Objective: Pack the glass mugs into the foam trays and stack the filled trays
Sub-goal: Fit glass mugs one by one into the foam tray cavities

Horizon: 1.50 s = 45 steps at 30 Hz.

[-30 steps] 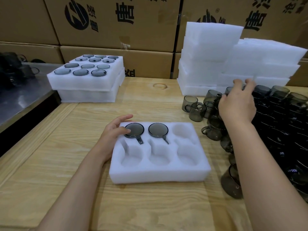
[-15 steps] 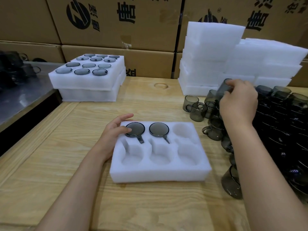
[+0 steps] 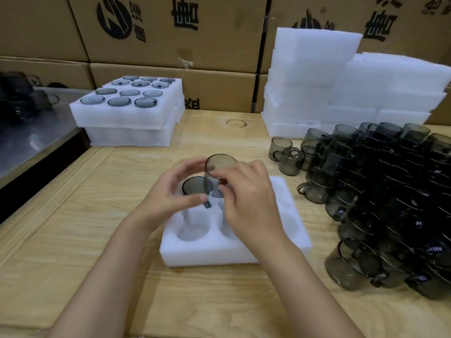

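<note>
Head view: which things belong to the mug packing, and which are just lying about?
In the job: held mug in the right hand; seated mug; open foam tray; loose mug pile; empty tray stack; filled tray stack.
Lying about: cardboard boxes; metal counter, with dark glassware on it.

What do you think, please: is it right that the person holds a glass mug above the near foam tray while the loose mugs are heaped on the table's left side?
Not quite: the head view shows the loose mugs heaped on the table's right side. Otherwise yes: the right hand holds the glass mug above the near foam tray.
</note>
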Each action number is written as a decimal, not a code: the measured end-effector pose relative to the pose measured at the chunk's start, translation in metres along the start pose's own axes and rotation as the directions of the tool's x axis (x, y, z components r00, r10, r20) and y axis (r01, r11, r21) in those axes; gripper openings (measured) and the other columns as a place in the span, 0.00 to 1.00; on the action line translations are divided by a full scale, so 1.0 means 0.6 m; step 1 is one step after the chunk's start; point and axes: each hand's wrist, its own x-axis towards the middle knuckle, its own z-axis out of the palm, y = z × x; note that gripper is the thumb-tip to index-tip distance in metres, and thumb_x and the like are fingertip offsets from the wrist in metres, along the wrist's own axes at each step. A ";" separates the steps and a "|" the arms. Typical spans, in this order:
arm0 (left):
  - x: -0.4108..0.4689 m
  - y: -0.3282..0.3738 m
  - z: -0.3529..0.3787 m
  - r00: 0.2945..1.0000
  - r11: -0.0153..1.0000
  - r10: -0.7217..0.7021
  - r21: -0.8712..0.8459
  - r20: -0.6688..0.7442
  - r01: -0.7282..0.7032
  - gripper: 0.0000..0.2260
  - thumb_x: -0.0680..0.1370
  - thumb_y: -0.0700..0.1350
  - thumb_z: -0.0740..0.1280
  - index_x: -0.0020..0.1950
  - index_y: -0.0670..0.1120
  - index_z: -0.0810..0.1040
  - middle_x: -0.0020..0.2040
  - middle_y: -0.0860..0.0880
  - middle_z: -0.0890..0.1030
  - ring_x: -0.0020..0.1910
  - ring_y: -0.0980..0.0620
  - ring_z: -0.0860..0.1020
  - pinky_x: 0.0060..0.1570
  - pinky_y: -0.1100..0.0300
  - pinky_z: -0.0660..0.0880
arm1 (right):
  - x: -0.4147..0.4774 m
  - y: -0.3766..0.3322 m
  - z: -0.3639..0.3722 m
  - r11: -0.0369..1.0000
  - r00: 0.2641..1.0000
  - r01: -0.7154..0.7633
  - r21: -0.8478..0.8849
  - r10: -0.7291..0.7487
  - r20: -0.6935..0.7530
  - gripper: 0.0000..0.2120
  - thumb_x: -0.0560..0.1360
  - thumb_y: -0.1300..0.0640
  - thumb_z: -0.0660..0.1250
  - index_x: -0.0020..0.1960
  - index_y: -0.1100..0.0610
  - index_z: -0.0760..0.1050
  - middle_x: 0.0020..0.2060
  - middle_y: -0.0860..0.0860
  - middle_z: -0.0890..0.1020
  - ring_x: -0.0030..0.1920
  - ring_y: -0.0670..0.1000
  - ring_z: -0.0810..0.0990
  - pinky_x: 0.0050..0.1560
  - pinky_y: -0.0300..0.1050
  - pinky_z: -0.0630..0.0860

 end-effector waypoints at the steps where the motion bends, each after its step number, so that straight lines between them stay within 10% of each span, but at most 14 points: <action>1: 0.000 0.003 0.006 0.999 0.997 0.002 0.077 0.047 -0.005 0.32 0.63 0.44 0.76 0.66 0.49 0.72 0.62 0.56 0.79 0.64 0.58 0.74 0.59 0.68 0.70 | -0.004 -0.003 0.003 1.000 1.000 0.024 -0.004 -0.024 0.007 0.11 0.65 0.71 0.67 0.45 0.63 0.81 0.42 0.54 0.82 0.39 0.59 0.74 0.41 0.52 0.75; 9: -0.003 0.005 0.022 0.996 0.995 -0.049 0.079 -0.072 0.055 0.25 0.62 0.40 0.77 0.56 0.48 0.74 0.49 0.58 0.84 0.49 0.61 0.81 0.49 0.70 0.74 | -0.015 -0.010 0.004 0.995 0.998 0.050 0.082 -0.053 0.034 0.10 0.70 0.68 0.69 0.50 0.61 0.81 0.45 0.53 0.81 0.44 0.58 0.74 0.49 0.47 0.72; 16: -0.007 0.010 0.016 0.999 0.998 -0.044 0.034 0.004 0.044 0.27 0.64 0.42 0.79 0.61 0.49 0.76 0.57 0.52 0.83 0.61 0.55 0.78 0.55 0.67 0.74 | -0.015 0.035 -0.033 0.858 0.828 -0.440 0.263 0.276 0.488 0.33 0.72 0.49 0.70 0.73 0.44 0.60 0.67 0.40 0.68 0.68 0.39 0.63 0.65 0.29 0.59; 28: -0.003 -0.019 0.005 0.983 0.991 -0.117 0.044 -0.141 0.125 0.31 0.63 0.49 0.77 0.64 0.65 0.74 0.66 0.65 0.74 0.66 0.65 0.70 0.64 0.61 0.70 | 0.001 0.079 -0.061 0.810 0.845 -0.534 0.243 0.517 0.133 0.30 0.68 0.56 0.74 0.68 0.48 0.70 0.57 0.43 0.76 0.55 0.45 0.75 0.59 0.40 0.71; 34: 0.001 -0.043 -0.003 0.943 0.919 -0.313 -0.288 -0.118 0.269 0.29 0.65 0.41 0.72 0.65 0.57 0.75 0.66 0.53 0.75 0.58 0.52 0.80 0.46 0.61 0.79 | -0.011 0.112 -0.065 0.807 0.808 -0.582 0.100 0.560 0.185 0.29 0.73 0.55 0.71 0.72 0.51 0.66 0.64 0.46 0.73 0.64 0.48 0.70 0.65 0.51 0.68; 45: 0.005 -0.050 -0.007 0.944 0.889 -0.319 -0.373 -0.085 0.266 0.24 0.67 0.40 0.70 0.63 0.53 0.77 0.65 0.52 0.77 0.58 0.51 0.80 0.45 0.61 0.79 | -0.012 0.112 -0.077 0.852 0.806 -0.495 -0.170 0.523 0.276 0.27 0.78 0.56 0.63 0.75 0.55 0.58 0.72 0.50 0.65 0.71 0.52 0.63 0.66 0.41 0.59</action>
